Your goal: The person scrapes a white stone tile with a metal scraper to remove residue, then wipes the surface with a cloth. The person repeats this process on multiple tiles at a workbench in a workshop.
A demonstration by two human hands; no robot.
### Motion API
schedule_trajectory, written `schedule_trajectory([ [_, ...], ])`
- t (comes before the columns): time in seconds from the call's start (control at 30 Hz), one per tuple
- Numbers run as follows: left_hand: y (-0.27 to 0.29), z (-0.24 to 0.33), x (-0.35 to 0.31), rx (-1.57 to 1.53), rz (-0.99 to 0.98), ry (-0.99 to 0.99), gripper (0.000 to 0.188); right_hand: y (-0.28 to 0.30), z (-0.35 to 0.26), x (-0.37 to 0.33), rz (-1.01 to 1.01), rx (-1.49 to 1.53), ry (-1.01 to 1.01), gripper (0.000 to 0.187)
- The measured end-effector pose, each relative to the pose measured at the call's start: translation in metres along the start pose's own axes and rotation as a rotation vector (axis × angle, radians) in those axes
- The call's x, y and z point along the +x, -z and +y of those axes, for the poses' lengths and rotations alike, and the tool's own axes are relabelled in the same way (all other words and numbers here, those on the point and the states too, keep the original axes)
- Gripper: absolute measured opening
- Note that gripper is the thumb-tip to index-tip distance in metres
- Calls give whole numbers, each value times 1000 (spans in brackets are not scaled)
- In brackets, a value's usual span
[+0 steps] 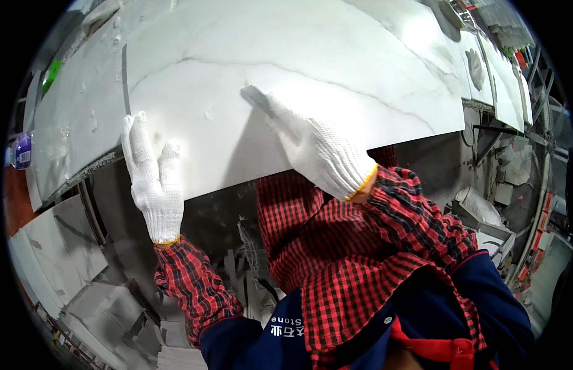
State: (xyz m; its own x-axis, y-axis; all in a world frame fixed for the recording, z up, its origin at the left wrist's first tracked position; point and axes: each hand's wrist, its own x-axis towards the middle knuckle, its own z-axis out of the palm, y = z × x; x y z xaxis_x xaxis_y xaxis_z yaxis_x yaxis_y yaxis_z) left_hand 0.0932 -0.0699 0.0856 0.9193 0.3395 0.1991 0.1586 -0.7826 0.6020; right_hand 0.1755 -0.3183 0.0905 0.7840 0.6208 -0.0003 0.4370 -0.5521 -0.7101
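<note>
The white slab (336,55) lies under both gloved hands, spreading forward beyond the fingers, with its near edge toward the person's body, perhaps so that its face is within easy reach. The left hand (154,185) lies over its near left part, palm down, two fingers (140,135) side by side and another digit set apart from them; a spread like that seems meant to steady the slab, though how hard it presses I cannot tell. The right hand (317,142) is turned on its side, fingers together and closed on a thin grey piece (255,97) that juts past their tips, low over the slab; it is probably held slanted so that its leading end meets the surface, but contact is hard to make out. A dark strip (125,77) runs along the slab's left side, just beyond the left fingertips, and a pale worktop (83,123) with a rough edge lies to the left of those fingers. Farther left of them is a purple container (21,151), its contents not visible. Well to the right of the right fingers, and nearer the body, an open grey box (497,233) seems to hold a crumpled white bundle (481,205).
</note>
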Motion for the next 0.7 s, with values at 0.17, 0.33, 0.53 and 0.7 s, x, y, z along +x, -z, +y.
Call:
schedule_trajectory([
  [0.17, 2, 5, -4, 102, 81, -85, 59, 0, -13, -11, -64, 594, -179, 44],
  [0.33, -6, 63, -41, 238, 341, -370, 58, -14, -45, -25, -22, 421, -12, 43],
  [0.53, -10, 42, -77, 460, 480, 32, 55, -7, -60, -37, -172, 854, -164, 38],
  [0.7, 27, -1, -81, 500, 487, 22, 49, 12, 4, -33, 152, 306, -243, 39],
])
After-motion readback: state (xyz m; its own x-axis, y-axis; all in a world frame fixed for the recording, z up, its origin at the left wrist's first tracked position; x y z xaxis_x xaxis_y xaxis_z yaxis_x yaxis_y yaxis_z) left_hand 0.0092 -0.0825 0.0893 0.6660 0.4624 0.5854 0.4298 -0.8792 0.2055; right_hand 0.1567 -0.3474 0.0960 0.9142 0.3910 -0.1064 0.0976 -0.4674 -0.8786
